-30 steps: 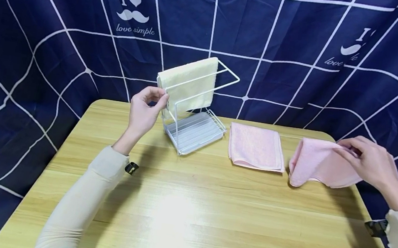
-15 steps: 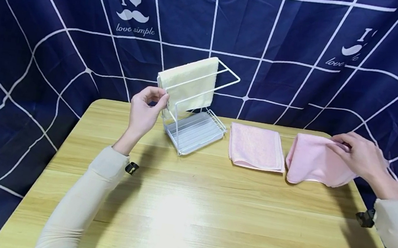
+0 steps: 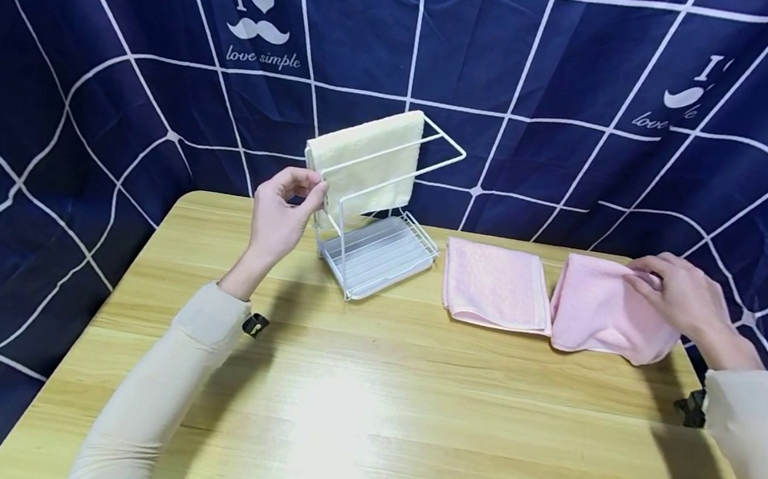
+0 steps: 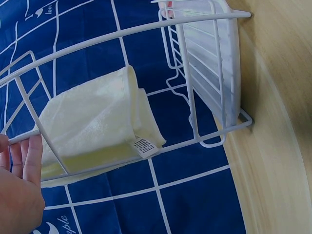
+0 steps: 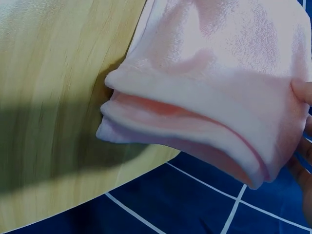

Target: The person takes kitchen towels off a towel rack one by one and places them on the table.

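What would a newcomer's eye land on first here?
Probably the pale yellow towel hanging on the white wire rack, which the left hand pinches near the table's far edge. To the right, a folded pink towel lies flat, and the right hand holds a second pink towel by the far corner. Behind spreads a navy backdrop with white lines.

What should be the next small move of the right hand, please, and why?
Probably the right hand should lift the pink towel it holds and carry it toward the bare front bar. That towel is folded in layers, the left hand grips the white rack, and the yellow towel hangs behind that bar.
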Motion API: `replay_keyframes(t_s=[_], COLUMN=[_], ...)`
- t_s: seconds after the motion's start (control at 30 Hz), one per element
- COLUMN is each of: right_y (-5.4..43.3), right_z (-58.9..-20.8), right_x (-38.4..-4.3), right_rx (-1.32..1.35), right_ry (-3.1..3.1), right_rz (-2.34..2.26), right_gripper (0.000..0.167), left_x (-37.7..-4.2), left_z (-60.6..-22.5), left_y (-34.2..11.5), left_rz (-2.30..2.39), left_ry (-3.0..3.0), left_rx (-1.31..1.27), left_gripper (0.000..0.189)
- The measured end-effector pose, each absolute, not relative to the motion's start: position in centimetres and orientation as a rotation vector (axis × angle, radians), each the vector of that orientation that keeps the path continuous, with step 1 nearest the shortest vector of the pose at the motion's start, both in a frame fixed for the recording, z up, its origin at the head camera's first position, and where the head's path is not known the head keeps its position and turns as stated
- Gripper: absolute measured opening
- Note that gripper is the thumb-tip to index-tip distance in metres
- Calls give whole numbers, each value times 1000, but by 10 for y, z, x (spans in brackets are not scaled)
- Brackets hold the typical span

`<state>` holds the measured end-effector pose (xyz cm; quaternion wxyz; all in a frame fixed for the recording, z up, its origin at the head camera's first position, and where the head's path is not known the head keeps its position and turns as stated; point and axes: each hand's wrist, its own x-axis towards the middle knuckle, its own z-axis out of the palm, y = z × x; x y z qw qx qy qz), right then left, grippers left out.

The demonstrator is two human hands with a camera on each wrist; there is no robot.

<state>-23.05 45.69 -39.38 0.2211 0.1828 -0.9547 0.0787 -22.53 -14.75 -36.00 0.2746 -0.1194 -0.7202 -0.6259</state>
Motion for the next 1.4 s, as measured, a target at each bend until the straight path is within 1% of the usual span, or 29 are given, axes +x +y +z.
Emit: replay_keyframes(t_s=[0.27,0.57,0.7,0.87,1.17,1.23,1.4], right_y=[453,450,450,453,457,458,461], right_z=[-400,-405,-409,-415,-422,-424,-428], right_x=[-244,-255,-258,-264,-269,-270,-274], right_rx=[592,518,477,437,434,439,421], right_ry=[-2647,-2736,-2778,-2836,-2865,-2864,-2875], right_rz=[242,224,198,184,191,188,177], right_gripper=[18,18,18,19,19,19,20], left_x=[-226,-225,-226,-226,-227,-227,-226], left_z=[-360,-359,-359,-359,-360,-360,-359], left_y=[-148,-149,-149,-149,-149,-149,-148], left_rz=[-1712,-1701,-1702,-1709,-1704,-1706,-1710], left_ry=[-1930,-1926,-1932,-1942,-1935,-1935,-1934], left_rx=[-313,-342,-345,-330,-326,-330,-329], left_gripper=[3,3,11,13,1,5,6])
